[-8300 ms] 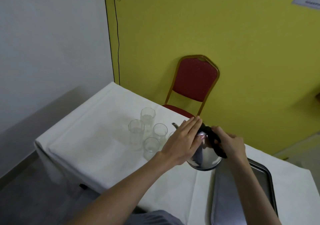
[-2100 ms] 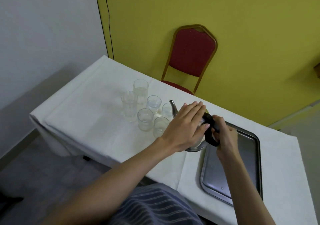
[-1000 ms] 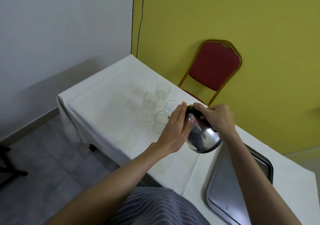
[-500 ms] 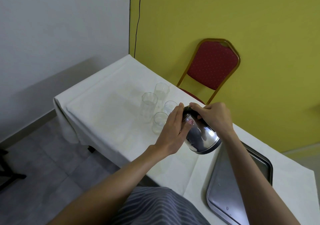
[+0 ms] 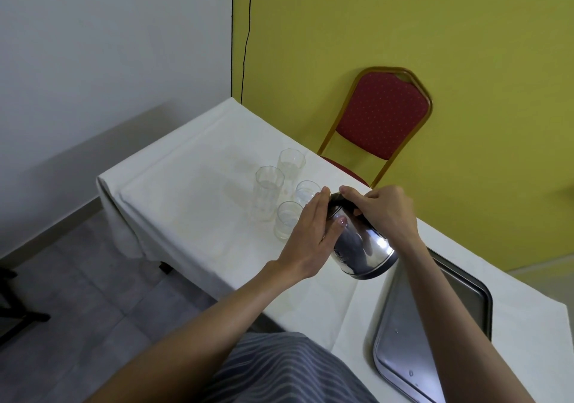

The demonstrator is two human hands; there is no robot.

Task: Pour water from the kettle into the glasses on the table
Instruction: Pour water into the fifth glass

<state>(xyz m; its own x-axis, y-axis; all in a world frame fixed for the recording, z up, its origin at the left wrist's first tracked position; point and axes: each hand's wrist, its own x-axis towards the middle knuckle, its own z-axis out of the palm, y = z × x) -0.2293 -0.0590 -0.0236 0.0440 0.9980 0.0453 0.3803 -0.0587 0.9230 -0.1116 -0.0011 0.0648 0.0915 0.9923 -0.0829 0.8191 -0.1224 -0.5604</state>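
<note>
A shiny steel kettle point(image 5: 362, 250) with a black handle is tilted steeply toward the glasses, its base lifted off the table. My right hand point(image 5: 383, 213) grips the handle from above. My left hand point(image 5: 313, 231) lies flat against the kettle's left side, fingers straight, and hides the spout. Two tall clear glasses point(image 5: 267, 193) point(image 5: 291, 165) stand at the back of the group. Two short glasses point(image 5: 287, 218) point(image 5: 306, 192) stand just left of my left hand. Any glass under the spout is hidden.
The table wears a white cloth point(image 5: 192, 191). A steel tray point(image 5: 466, 290) lies on it at the right, under my right forearm. A red chair point(image 5: 380, 117) with a gold frame stands behind the table against the yellow wall. Grey floor lies to the left.
Compared with two seconds ago, the kettle has been lifted and tipped far over toward the glasses. In the last half second both hands and the kettle have barely moved.
</note>
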